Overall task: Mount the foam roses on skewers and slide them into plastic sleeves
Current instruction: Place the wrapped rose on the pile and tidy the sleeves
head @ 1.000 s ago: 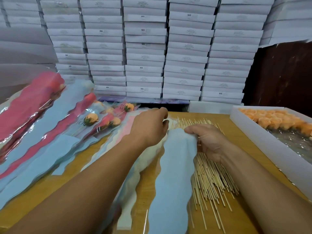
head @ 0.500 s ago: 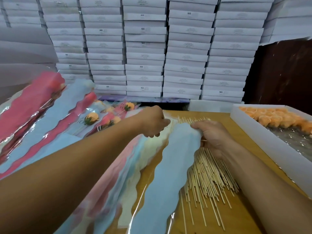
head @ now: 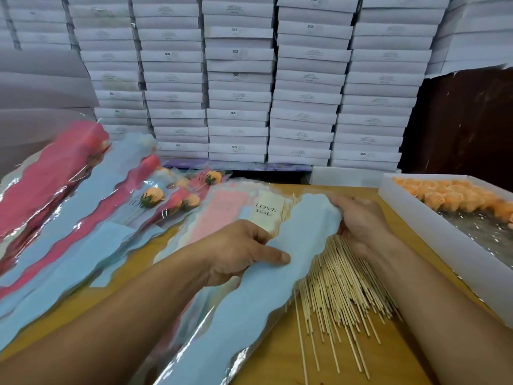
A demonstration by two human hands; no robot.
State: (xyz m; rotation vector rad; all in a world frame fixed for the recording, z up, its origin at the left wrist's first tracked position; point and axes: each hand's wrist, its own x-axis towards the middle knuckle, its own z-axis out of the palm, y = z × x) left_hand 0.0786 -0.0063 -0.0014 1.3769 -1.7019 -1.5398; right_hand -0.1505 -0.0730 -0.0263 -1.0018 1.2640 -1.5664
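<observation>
A long blue plastic sleeve (head: 266, 290) with a wavy edge lies diagonally across the wooden table (head: 280, 354). My left hand (head: 244, 251) grips its left edge near the middle, thumb on top. My right hand (head: 361, 220) holds its upper right end. Under and right of the sleeve lies a pile of several wooden skewers (head: 341, 290). Orange foam roses (head: 458, 195) fill the far part of a white box (head: 433, 240) at the right. Finished sleeved roses (head: 152, 198) lie at the left.
Pink and blue sleeves (head: 63, 195) fan across the left of the table. A stack of unfilled sleeves, one printed "LOVE YOU" (head: 265, 209), lies beside my left hand. Stacked white cartons (head: 238, 79) form a wall behind the table.
My left hand has come back from the far sleeve stack and closed on the blue sleeve's left edge. The sleeve has lifted and shifted toward me. My right hand stays at its top end.
</observation>
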